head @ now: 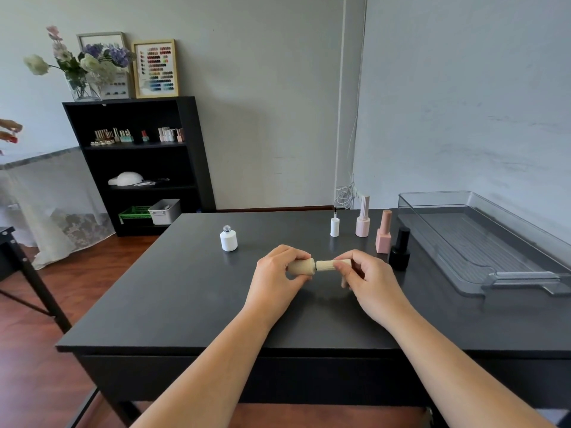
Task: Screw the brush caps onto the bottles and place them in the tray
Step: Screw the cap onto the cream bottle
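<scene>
My left hand (275,273) grips a beige bottle (302,266) held sideways above the black table (185,298). My right hand (367,278) pinches its ribbed beige brush cap (325,265), which sits at the bottle's neck with a thin dark gap showing. An uncapped white bottle (228,239) stands to the left. A white brush cap (334,225) stands upright, brush end up, behind my hands. A pale pink capped bottle (363,219), a peach-pink capped bottle (384,233) and a black capped bottle (400,250) stand at the right. The clear tray (482,270) lies at the far right with nothing in it.
A black shelf unit (139,162) with small bottles, a white lamp and bins stands against the wall at the left. Flowers and framed colour charts sit on top. Another person's hand (9,131) shows at the left edge.
</scene>
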A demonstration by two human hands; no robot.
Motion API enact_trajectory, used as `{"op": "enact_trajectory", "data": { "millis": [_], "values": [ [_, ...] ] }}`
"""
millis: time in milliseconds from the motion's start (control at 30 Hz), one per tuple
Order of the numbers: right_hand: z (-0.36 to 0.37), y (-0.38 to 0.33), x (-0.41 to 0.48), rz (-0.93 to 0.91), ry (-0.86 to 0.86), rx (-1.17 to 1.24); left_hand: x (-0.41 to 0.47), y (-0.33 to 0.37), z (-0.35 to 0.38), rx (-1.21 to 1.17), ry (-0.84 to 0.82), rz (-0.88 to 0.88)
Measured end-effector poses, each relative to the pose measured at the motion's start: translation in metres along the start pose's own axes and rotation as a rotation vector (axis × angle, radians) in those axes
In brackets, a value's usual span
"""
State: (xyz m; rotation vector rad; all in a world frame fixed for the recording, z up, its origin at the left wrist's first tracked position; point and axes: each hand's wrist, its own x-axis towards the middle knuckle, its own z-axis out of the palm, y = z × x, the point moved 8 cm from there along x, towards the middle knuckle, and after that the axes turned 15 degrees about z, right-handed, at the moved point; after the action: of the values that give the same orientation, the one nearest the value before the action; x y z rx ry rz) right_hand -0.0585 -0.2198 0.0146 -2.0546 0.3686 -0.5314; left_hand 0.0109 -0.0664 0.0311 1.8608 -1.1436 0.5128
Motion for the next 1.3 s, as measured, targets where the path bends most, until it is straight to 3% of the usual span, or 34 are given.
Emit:
{"op": "enact_trajectory", "data": {
  "millis": [167,400,533,800,900,1167,1300],
  "values": [
    [0.0036,0.0059,0.0015,0.054,-0.047,0.074,-0.0001,0.0010,-0.0009,-0.004,0.008,-0.010],
    [-0.0001,0.0079,0.0019,0.100,0.013,-0.056,-0.0002,0.0010,-0.0015,-0.019,0.010,-0.012],
    [0.0009,0.0077,0.0022,0.088,-0.041,0.093,0.0001,0.0000,-0.0018,-0.019,0.016,-0.025],
    [-0.0045,0.0068,0.0025,0.065,0.053,-0.035,0.0000,-0.0014,-0.0011,-0.020,0.008,-0.029],
    [-0.0021,0.0072,0.0020,0.052,-0.007,0.074,-0.0002,-0.0021,-0.0020,-0.020,0.018,-0.036],
    [-0.0008,0.0089,0.0034,0.100,0.012,-0.001,-0.0010,-0.0025,-0.0020,-0.019,0.007,-0.038],
    [0.0035,0.0051,0.0010,0.020,-0.052,0.023,-0.0007,-0.0026,-0.0036,-0.021,0.017,-0.040]
  ]
}}
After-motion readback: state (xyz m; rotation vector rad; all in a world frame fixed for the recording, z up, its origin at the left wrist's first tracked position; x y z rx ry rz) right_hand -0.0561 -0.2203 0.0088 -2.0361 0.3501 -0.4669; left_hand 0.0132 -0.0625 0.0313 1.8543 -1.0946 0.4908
